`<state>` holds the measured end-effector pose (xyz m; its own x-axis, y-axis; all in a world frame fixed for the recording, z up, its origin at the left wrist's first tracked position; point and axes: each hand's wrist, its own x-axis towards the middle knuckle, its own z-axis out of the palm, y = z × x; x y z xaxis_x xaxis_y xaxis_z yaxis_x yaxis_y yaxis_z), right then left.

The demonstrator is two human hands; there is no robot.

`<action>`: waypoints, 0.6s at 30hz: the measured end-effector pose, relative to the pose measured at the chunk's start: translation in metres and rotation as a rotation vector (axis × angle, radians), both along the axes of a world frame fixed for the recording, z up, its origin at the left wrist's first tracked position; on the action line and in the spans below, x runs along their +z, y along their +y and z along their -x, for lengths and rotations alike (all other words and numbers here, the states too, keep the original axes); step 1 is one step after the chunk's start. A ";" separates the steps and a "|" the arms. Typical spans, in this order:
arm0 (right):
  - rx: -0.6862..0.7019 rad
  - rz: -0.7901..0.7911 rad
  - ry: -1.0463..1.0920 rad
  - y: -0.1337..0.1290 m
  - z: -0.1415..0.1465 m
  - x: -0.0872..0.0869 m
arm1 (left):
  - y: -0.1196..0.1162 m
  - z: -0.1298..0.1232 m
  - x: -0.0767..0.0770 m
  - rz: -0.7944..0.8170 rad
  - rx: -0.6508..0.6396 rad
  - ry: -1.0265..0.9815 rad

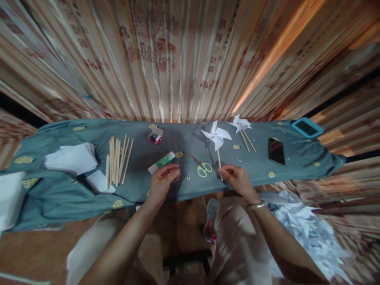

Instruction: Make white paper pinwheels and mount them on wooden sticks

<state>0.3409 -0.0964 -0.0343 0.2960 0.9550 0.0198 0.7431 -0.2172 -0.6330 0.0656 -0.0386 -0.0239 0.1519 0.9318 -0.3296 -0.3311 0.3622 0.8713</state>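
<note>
My right hand pinches the lower end of the wooden stick of a white paper pinwheel. The pinwheel stands up from my fingers with its blades spread. My left hand hovers by a green and white glue stick, its fingers curled together and nothing visible in them. Between the hands lie scissors with pale green handles, blades pointing away. Two sticks with white paper blades, finished pinwheels, rest farther back on the right. A small red open box with dark contents sits behind the glue stick.
A green patterned cloth covers the narrow table. To the left are wooden sticks, a stack of white paper and a white block. A phone and a blue-framed device lie right. Paper pieces fill the lower right.
</note>
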 end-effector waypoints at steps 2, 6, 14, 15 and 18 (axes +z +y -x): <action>-0.067 0.041 -0.177 0.012 -0.028 0.005 | 0.000 0.000 -0.001 -0.005 -0.009 0.011; -0.136 0.184 -0.485 0.034 -0.071 0.013 | -0.001 -0.001 -0.003 -0.012 -0.031 0.032; -0.190 0.313 -0.641 0.065 -0.113 0.012 | -0.001 -0.002 -0.003 0.014 -0.034 0.041; -0.198 0.326 -0.655 0.068 -0.116 0.010 | -0.001 -0.002 -0.003 0.014 -0.034 0.040; -0.219 0.357 -0.690 0.076 -0.124 0.006 | 0.000 -0.002 -0.003 0.013 -0.035 0.043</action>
